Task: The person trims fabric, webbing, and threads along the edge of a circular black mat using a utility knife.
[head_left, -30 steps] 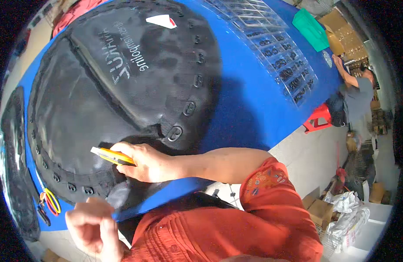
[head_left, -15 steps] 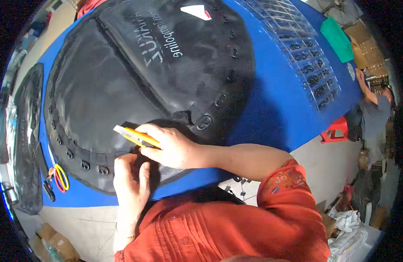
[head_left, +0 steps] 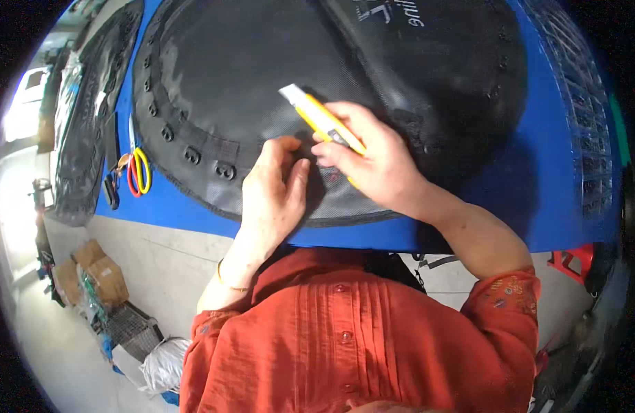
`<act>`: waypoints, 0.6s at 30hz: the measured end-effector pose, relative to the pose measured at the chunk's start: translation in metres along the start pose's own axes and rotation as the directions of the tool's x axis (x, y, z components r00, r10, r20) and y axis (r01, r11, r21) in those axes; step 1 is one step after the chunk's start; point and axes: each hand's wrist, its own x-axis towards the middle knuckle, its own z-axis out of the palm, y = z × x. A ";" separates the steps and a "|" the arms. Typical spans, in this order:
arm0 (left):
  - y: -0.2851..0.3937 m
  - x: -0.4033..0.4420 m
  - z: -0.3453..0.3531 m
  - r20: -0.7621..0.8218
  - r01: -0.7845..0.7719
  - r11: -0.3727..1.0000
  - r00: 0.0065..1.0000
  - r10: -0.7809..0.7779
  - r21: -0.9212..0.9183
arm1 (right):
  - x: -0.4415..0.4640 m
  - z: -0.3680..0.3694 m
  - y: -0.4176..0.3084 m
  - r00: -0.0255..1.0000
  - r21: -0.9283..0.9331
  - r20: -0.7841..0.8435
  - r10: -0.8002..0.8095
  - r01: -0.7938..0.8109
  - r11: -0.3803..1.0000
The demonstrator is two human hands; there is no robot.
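A round black trampoline mat [head_left: 248,76] with pale lettering lies flat in front of me, black buckle-like rings set along its rim. My right hand [head_left: 379,162] is closed around a yellow utility knife [head_left: 324,122], held above the mat. Its pale blade end points up and left, away from my body. Just left of it, my left hand [head_left: 272,193] rests at the mat's near rim, fingers curled in and thumb close to them. Whatever those fingers pinch, if anything, is hidden. One black ring [head_left: 224,171] sits beside my left hand.
Red-and-yellow-handled scissors [head_left: 140,172] lie at the left on the blue table cover [head_left: 173,206]. A long black bundle [head_left: 90,131] is beyond them. A clear plastic sheet with dark parts [head_left: 586,131] lies at the right. Cardboard boxes [head_left: 97,279] stand on the floor.
The view has swung, so the mat and both hands appear farther right and higher. My right hand still holds the knife, and my left hand stays at the rim.
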 end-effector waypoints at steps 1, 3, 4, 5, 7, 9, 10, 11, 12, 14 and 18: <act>0.000 0.001 -0.002 -0.003 0.008 1.000 1.000 -0.008 0.008 | 0.000 0.000 -0.010 0.999 0.074 -0.008 0.045 -0.045 0.996; 0.004 0.004 -0.005 0.064 0.047 0.998 0.997 -0.050 0.041 | 0.004 -0.003 -0.015 0.998 0.132 -0.046 0.035 -0.029 0.991; 0.008 0.005 -0.006 0.065 0.063 0.998 0.996 -0.064 0.015 | 0.005 -0.007 -0.020 0.998 0.108 -0.058 0.027 -0.020 0.994; 0.010 0.006 -0.006 0.065 0.069 0.997 0.995 -0.070 0.019 | 0.007 -0.010 -0.022 0.997 0.069 -0.074 0.017 -0.012 0.998; 0.013 0.008 -0.006 0.063 0.069 0.997 0.996 -0.067 -0.034 | 0.009 -0.014 -0.026 0.996 0.043 -0.090 0.008 -0.004 0.999; 0.011 0.008 -0.005 0.066 0.085 0.995 0.994 -0.082 -0.052 | 0.009 -0.017 -0.032 0.996 -0.025 -0.091 0.011 -0.013 1.000; 0.010 0.008 -0.004 0.073 0.094 0.993 0.993 -0.089 -0.074 | 0.009 -0.018 -0.035 0.996 -0.022 -0.085 0.015 -0.017 1.000; 0.009 0.009 -0.003 0.071 0.099 0.992 0.993 -0.094 -0.072 | 0.009 -0.020 -0.038 0.996 -0.063 -0.073 0.046 -0.051 0.997; 0.008 0.009 -0.002 0.053 0.073 0.996 0.996 -0.070 -0.053 | 0.008 -0.021 -0.040 0.995 -0.105 -0.062 0.078 -0.084 0.991; 0.006 0.010 -0.001 0.034 0.053 0.998 0.998 -0.052 -0.034 | 0.007 -0.022 -0.041 0.995 -0.135 -0.074 0.069 -0.079 0.988; 0.004 0.012 -0.003 0.068 0.158 0.980 0.986 -0.151 -0.119 | 0.009 -0.028 -0.053 0.995 -0.277 -0.085 0.045 -0.067 0.959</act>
